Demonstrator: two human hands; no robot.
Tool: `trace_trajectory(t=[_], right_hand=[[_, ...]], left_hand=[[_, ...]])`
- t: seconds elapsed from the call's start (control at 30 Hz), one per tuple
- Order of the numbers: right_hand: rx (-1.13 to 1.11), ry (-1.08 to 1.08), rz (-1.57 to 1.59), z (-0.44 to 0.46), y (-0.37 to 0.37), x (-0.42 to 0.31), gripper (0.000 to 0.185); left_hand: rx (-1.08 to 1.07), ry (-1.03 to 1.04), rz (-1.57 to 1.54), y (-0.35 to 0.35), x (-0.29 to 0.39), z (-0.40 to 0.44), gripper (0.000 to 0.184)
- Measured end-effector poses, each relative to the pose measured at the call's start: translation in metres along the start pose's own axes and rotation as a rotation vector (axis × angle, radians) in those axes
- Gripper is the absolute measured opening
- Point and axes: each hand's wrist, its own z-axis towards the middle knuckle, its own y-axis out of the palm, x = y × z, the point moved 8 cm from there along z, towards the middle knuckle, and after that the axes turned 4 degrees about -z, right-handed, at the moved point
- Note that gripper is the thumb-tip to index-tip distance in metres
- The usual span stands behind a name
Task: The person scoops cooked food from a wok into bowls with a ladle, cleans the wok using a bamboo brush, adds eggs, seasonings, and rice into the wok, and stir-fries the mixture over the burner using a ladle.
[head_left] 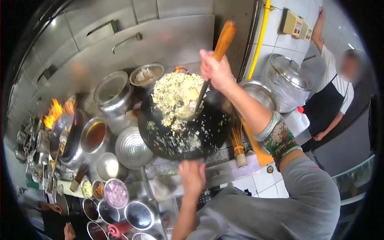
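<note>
A large black wok (216, 138) holds fried rice (176, 90) with bits of egg and green, heaped at its far side. Loose grains cling to the near wall. My right hand (218, 72) is closed around the wooden handle of a ladle (226, 38). The ladle slants down into the rice, which hides most of its head. At the wok's near edge, my left hand (192, 176) is closed in a fist against the rim; its fingertips are hidden. A bamboo brush (238, 150) lies right of the wok.
Left of the wok are a perforated strainer (133, 147), a pot of brown liquid (95, 135) and several ingredient bowls, one with chopped onion (116, 193). Flames (54, 114) rise at far left. A person (334, 88) stands at right; another person's hands (69, 231) show at lower left.
</note>
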Motion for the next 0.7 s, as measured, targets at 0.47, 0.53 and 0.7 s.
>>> trace_trajectory(t=[0.47, 0.53, 0.7], right_hand=[[-0.118, 0.101, 0.236, 0.043, -0.007, 0.079, 0.037], [-0.062, 0.085, 0.283, 0.053, -0.011, 0.055, 0.037], [0.007, 0.186, 0.352, 0.063, -0.010, 0.106, 0.032]], left_hand=[[-0.014, -0.069, 0.149, 0.008, -0.034, 0.064, 0.025], [0.010, -0.106, 0.202, -0.011, -0.022, 0.064, 0.036], [-0.112, -0.117, 0.178, 0.014, -0.040, 0.074, 0.030]])
